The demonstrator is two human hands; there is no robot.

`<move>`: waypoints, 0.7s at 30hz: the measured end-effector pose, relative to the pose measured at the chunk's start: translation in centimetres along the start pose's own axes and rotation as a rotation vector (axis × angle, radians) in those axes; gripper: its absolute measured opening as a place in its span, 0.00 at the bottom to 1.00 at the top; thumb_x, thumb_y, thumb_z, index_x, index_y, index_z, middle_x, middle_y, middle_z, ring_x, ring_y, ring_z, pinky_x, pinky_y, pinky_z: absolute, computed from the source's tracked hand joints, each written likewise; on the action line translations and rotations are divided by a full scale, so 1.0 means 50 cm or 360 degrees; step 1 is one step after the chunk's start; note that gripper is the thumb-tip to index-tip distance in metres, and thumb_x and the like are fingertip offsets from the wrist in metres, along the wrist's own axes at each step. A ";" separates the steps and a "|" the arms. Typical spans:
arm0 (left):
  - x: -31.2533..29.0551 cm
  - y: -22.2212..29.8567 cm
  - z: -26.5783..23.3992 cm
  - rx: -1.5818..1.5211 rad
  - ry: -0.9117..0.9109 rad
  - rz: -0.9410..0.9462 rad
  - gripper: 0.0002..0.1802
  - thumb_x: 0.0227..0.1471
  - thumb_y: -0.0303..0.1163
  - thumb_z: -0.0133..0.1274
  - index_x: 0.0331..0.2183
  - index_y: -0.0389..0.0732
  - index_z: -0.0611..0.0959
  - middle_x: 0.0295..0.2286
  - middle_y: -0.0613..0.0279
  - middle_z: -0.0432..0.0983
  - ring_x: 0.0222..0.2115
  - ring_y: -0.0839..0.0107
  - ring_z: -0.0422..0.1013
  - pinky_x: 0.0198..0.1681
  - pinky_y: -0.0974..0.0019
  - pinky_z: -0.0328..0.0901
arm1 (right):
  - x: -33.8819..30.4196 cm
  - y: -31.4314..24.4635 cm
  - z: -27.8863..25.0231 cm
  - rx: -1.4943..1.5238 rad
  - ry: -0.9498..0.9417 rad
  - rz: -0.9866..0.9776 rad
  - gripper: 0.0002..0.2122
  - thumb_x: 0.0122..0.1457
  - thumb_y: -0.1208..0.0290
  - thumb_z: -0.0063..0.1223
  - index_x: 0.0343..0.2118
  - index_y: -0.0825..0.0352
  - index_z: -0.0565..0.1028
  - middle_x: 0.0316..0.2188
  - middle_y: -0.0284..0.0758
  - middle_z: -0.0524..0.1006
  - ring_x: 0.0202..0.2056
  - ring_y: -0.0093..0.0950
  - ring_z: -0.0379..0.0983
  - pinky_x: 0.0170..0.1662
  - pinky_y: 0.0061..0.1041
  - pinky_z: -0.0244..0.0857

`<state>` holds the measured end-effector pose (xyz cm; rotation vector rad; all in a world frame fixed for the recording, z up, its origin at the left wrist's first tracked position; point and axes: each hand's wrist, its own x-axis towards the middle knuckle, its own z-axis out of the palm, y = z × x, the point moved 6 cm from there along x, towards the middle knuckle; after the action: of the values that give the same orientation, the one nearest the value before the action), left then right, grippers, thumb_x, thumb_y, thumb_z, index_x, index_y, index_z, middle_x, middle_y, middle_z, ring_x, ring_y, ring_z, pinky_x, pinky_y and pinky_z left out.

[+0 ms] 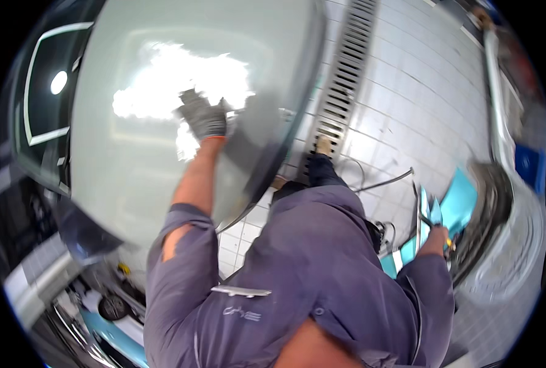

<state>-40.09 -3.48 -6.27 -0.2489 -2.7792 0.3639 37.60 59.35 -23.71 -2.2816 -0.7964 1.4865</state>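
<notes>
My left hand [204, 118], in a grey knit glove with an orange cuff edge, lies flat with fingers stretched on a pale grey-green car bonnet [119, 184]. Bright glare covers the bonnet around the fingertips. Away to the right, my right hand [436, 240] hangs low by my side, its fingers closed around a slim dark tool [427, 220]. The kind of tool is hard to make out, as it is small and partly hidden. A black hose [386, 183] arcs over the floor near it.
A slotted drain grate [340, 86] crosses the white tiled floor [402, 92] beside the bonnet's edge. Turquoise panels [460, 199] and a large translucent part [506, 260] stand at the right. Dark glass [46, 80] borders the bonnet at left.
</notes>
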 end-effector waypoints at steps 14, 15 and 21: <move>0.042 -0.069 -0.112 -0.0462 0.0027 -0.0143 0.52 0.55 0.65 0.52 0.62 0.30 0.63 0.64 0.43 0.55 0.66 0.47 0.49 0.71 0.47 0.39 | -0.447 -0.227 0.371 -0.0649 -0.0773 -0.0847 0.13 0.65 0.57 0.57 0.36 0.62 0.71 0.15 0.26 0.66 0.13 0.21 0.61 0.15 0.24 0.56; 0.035 -0.057 -0.119 -0.0540 -0.0249 -0.0091 0.52 0.55 0.65 0.52 0.62 0.30 0.62 0.65 0.44 0.55 0.67 0.47 0.48 0.71 0.48 0.39 | -0.498 -0.217 0.385 -0.0778 -0.0806 -0.0882 0.13 0.64 0.58 0.58 0.38 0.63 0.72 0.15 0.27 0.66 0.12 0.21 0.61 0.14 0.24 0.55; -0.156 -0.018 -0.102 -0.0450 -0.0527 0.0404 0.53 0.58 0.67 0.43 0.69 0.37 0.53 0.70 0.48 0.41 0.72 0.53 0.34 0.73 0.51 0.30 | -0.837 -0.049 0.597 -0.1356 -0.0819 -0.2320 0.18 0.63 0.55 0.58 0.39 0.70 0.77 0.20 0.40 0.74 0.24 0.32 0.72 0.29 0.35 0.66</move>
<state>-31.20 -4.85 -3.66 -0.6684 -3.1302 0.0701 -3.16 34.92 -3.96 -0.8066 -2.7434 0.9275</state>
